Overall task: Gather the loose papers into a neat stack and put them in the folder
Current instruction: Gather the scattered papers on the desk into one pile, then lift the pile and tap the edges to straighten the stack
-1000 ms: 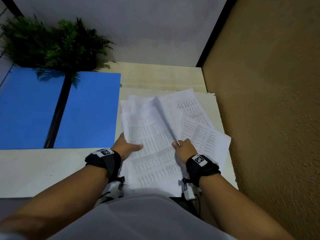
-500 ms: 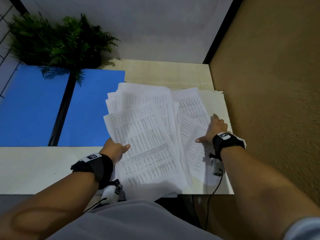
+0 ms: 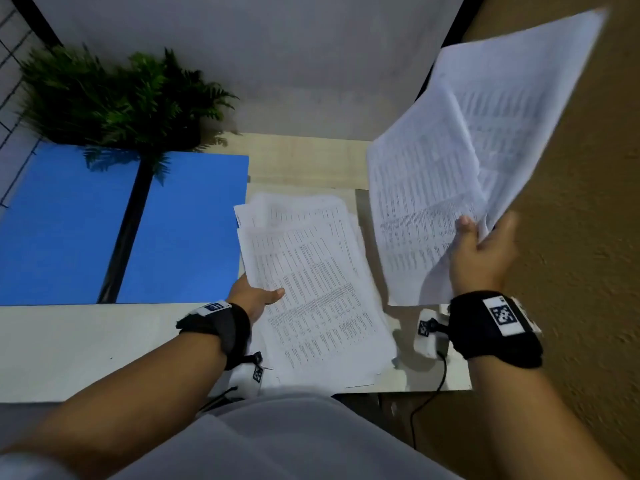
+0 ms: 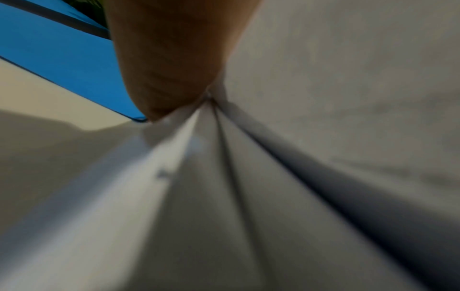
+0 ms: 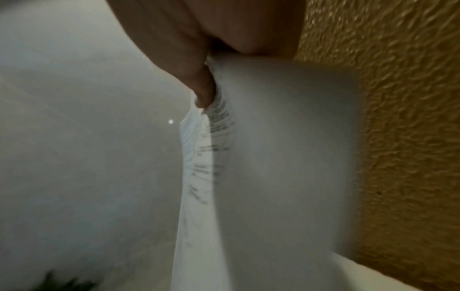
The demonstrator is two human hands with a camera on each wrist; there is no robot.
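Note:
An open blue folder (image 3: 187, 230) lies flat on the table at the left, its black spine down the middle. Beside its right edge, my left hand (image 3: 256, 297) grips the left side of a thick stack of printed papers (image 3: 311, 285), thumb on top and fingers hidden beneath. In the left wrist view the thumb (image 4: 169, 65) pinches the sheets (image 4: 323, 78). My right hand (image 3: 481, 251) holds a second bunch of printed sheets (image 3: 467, 147) raised in the air above the table's right end, thumb (image 5: 199, 86) pressed on them (image 5: 286, 137).
A green fern-like plant (image 3: 114, 102) stands behind the folder at the back left. A rough ochre wall (image 3: 588, 237) runs close along the right. The pale table (image 3: 86, 348) ends just in front of my body. A white wall (image 3: 259, 57) is behind.
My right hand has lifted a bunch of sheets off the table's right side, up and to the right. The left hand's stack has lowered toward the table next to the folder.

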